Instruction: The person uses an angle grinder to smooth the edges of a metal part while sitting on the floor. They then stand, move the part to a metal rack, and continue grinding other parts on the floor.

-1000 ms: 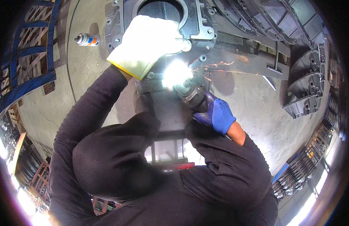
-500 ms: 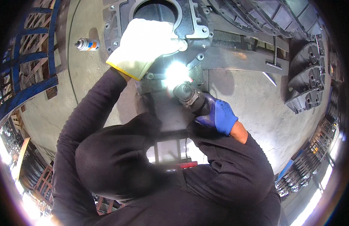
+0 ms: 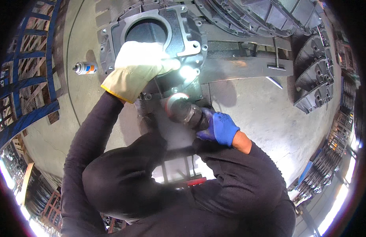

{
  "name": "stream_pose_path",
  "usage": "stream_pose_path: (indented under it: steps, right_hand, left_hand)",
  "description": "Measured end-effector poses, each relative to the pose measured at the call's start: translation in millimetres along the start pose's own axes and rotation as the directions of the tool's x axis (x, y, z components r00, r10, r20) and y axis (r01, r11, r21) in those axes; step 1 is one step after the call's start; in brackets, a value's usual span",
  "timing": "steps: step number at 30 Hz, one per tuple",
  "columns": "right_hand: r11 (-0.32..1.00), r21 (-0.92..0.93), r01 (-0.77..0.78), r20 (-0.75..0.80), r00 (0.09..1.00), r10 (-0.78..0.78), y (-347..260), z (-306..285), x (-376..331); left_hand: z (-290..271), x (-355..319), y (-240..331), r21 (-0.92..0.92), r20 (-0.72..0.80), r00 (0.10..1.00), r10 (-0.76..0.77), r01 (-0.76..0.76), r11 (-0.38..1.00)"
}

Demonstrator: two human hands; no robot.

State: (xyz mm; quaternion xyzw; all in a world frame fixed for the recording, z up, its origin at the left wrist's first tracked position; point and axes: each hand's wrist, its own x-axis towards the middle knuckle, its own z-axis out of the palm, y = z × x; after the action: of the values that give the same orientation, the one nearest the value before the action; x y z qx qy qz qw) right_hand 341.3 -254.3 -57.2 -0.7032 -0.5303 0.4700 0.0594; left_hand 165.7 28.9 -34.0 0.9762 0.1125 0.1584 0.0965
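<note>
A: Where is the grey casting [image 3: 179,35]?
B: Under my left hand [image 3: 137,69], fingers spread flat on it. My right hand [image 3: 218,128], just below, grips the grinder [image 3: 187,110] touching its lower edge.

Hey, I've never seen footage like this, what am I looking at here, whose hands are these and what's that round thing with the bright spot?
This is a view from a wide fisheye camera worn on a person's head, looking down, so the edges bend and the dark shape at the bottom is the person's own body and sleeves. The left hand, in a pale work glove, rests flat on a grey cast metal housing with a large rounded opening and bolt holes. The right hand, in a blue glove, has its grip on a handheld grinder whose round head sits against the housing's lower edge, beside a bright glare spot. The housing sits above a concrete floor. A spray can lies on the floor to the left, and more dark castings are stacked at right.
</note>
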Motion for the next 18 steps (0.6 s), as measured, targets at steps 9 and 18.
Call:
stream_pose_path:
  steps: [9,18]
  right_hand:
    - [0.985,0.157,-0.079,-0.102,0.990,0.095,19,-5,-20]
    - [0.983,0.155,-0.098,-0.157,0.980,0.122,14,-7,-8]
  left_hand:
    - [-16,-1,-20,-0.103,0.322,0.944,-0.064,0.102,0.989]
    - [-16,3,-16,0.014,0.404,0.898,-0.177,0.187,0.982]
